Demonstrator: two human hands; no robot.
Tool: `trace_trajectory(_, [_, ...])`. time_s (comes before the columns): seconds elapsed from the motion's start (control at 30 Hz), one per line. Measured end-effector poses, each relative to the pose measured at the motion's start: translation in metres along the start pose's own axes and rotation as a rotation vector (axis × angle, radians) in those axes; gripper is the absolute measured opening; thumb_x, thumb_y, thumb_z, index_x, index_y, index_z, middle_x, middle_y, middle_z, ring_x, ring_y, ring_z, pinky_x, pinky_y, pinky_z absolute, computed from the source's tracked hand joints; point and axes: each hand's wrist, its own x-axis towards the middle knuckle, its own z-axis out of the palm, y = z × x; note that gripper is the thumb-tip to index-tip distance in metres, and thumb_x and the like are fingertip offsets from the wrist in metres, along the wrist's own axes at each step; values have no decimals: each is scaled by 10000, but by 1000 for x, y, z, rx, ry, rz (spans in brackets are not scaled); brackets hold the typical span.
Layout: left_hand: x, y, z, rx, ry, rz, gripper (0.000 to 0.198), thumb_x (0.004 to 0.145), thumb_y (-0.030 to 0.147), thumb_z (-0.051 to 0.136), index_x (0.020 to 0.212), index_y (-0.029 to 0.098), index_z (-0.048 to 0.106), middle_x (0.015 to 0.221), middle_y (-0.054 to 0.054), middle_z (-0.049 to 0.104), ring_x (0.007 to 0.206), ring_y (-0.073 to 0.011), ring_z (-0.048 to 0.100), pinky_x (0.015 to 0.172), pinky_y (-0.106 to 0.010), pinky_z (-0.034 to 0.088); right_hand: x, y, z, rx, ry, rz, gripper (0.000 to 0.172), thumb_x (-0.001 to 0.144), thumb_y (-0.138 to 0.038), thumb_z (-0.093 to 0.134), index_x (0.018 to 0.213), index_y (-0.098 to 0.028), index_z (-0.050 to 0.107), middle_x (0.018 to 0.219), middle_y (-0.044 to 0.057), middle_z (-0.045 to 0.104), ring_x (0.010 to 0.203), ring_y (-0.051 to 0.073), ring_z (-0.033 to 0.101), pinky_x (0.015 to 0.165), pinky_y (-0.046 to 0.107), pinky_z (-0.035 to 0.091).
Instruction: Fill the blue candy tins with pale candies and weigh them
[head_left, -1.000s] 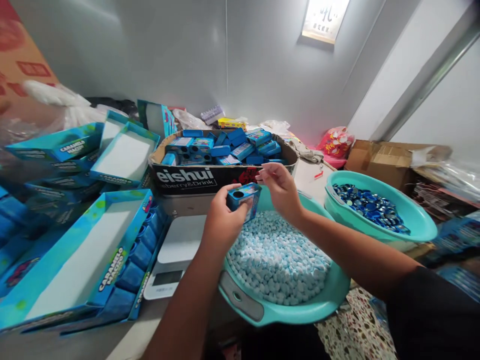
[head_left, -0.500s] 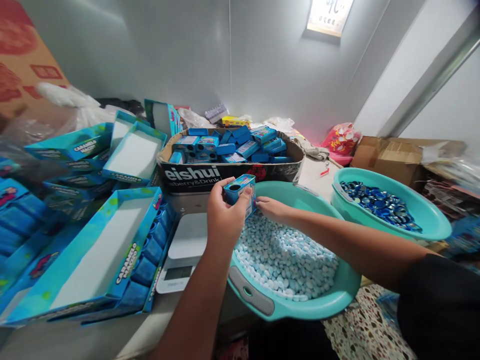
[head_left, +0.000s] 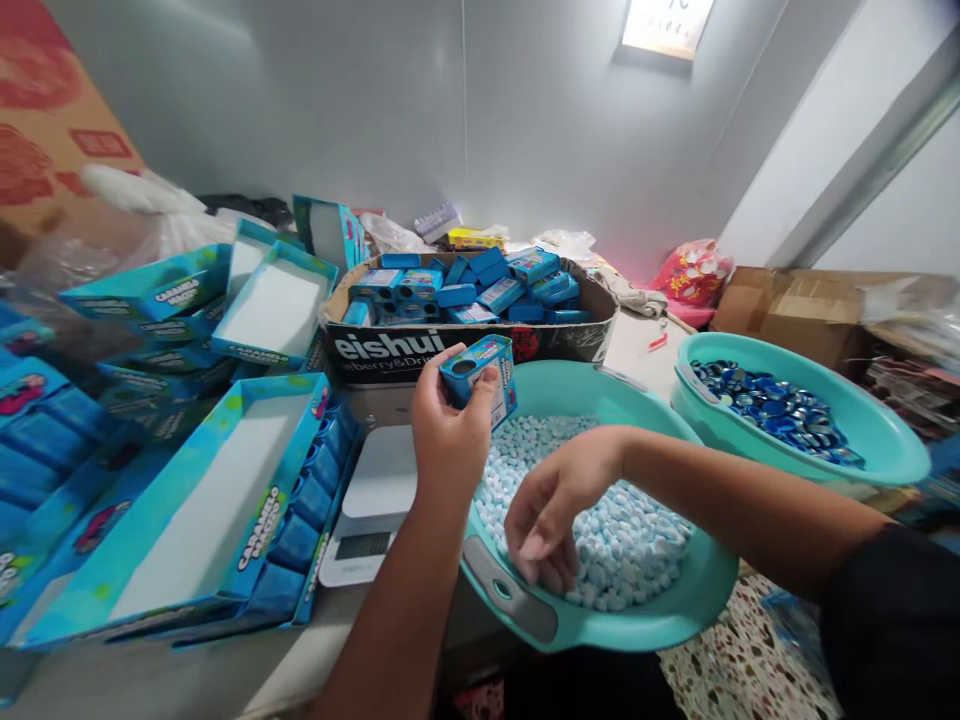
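Note:
My left hand (head_left: pixel 457 420) grips a small blue box (head_left: pixel 487 375) with printed sides. The box is tilted, and a dark round hole shows in its top. To the right, a turquoise basin (head_left: pixel 712 570) holds a heap of pale blue and white candies (head_left: pixel 630 550). My right hand (head_left: pixel 555 515) is low over the candies near the basin's front rim. Its fingers hang down, loosely bent and partly apart, with nothing visible in them. Whether the fingertips touch the candies I cannot tell.
Behind the basin, a black carton (head_left: pixel 465 345) is full of similar blue boxes. A white digital scale (head_left: pixel 379 480) lies left of my left forearm. Blue display trays (head_left: pixel 202 500) crowd the left side. Another turquoise basin (head_left: pixel 892 450) at right contains blue metallic lids (head_left: pixel 780 410).
My right hand has moved away from the box, down and nearer to me over the candies. My left hand still holds the box, now tilted slightly differently.

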Motion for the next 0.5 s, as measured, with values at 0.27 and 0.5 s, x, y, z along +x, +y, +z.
trace_trajectory(0.27, [2,-7,-1,28,-45,-46,484,780,404,717,1197,211,564,1098,-75,679,1024,-225,661,926,-374,528,21,13,-33,-107,576,21,219,872,-396,595,906,-179,598,657,30,677,545,173,657,562,317,545])
trace_trajectory(0.5, [2,-7,1,19,-15,-25,474,773,395,725,1177,201,573,1076,-77,681,987,-217,668,887,-367,546,-2,10,-47,-397,931,111,193,844,-306,609,712,-168,586,540,5,602,412,140,579,513,288,491])
